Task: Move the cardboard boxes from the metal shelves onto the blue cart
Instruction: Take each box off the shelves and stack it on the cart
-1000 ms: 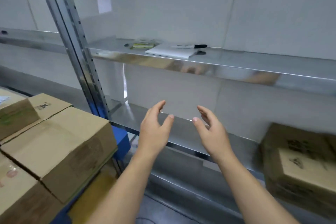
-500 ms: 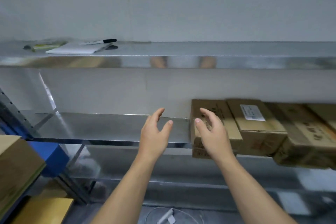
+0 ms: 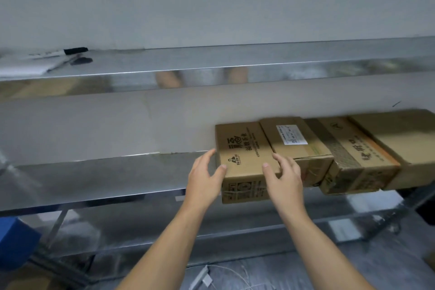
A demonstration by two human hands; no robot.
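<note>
At far left, a corner of the blue cart (image 3: 14, 240) shows below the level of the middle shelf (image 3: 94, 179), well apart from the boxes; the left half of this metal shelf is bare. The left hand (image 3: 205, 178) is open, fingers spread and lightly curled, positioned at the left front corner of the leftmost cardboard box (image 3: 244, 162); whether the thumb touches the cardboard cannot be told. The right hand (image 3: 286, 178) is likewise open and holds nothing, hovering over the box's right front edge, where it abuts the labelled box (image 3: 299, 146). Two further boxes, a printed one (image 3: 353, 160) and a plain one (image 3: 404, 146), sit packed side by side to the right on the same shelf. Handling assessment: the target box appears to be stiff corrugated card, taped shut, with a dry, non-slippery surface; weight cannot be determined, so treat it as possibly heavy. The right side face is blocked by the neighbouring box. Recommended hold: draw the box forward by its front corners first, then take it by the two side faces low down, or support it from beneath, and avoid squeezing the top panel.
</note>
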